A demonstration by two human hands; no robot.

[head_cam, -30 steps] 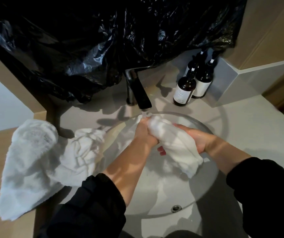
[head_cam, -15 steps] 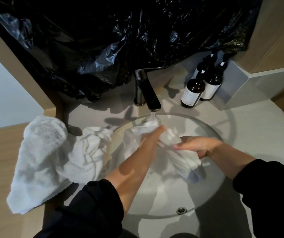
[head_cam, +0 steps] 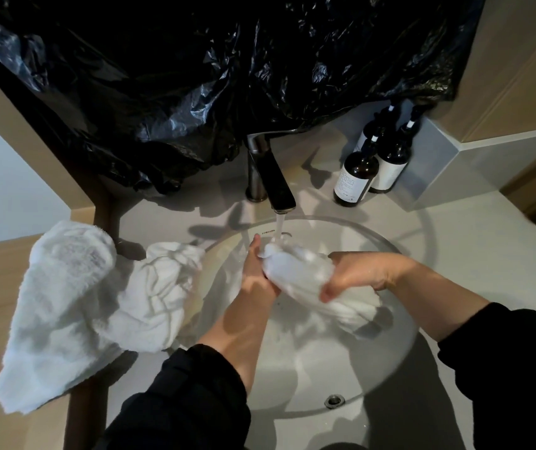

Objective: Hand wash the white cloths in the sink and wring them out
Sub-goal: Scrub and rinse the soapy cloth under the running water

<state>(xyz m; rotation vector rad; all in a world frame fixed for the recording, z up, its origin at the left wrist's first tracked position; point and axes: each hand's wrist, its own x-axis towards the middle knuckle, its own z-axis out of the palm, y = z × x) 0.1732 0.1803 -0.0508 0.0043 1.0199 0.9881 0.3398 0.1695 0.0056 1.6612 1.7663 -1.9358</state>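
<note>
A wet white cloth (head_cam: 296, 271) is bunched between my two hands over the round white sink (head_cam: 399, 349), right under the running water of the dark faucet (head_cam: 276, 181). My left hand (head_cam: 257, 271) presses against the cloth's left side with its fingers pointing up toward the spout. My right hand (head_cam: 360, 274) grips the cloth from the right, fingers curled over it. The cloth's tail (head_cam: 357, 306) hangs down into the basin.
Two more white cloths (head_cam: 75, 303) lie heaped on the counter left of the sink, partly over the wooden ledge. Three dark pump bottles (head_cam: 370, 167) stand behind the sink at the right. A black plastic sheet (head_cam: 195, 76) covers the wall above the faucet.
The cloth was spread out loosely between my hands half a second ago; now both hands have bunched it together again and raised it under the water stream.
</note>
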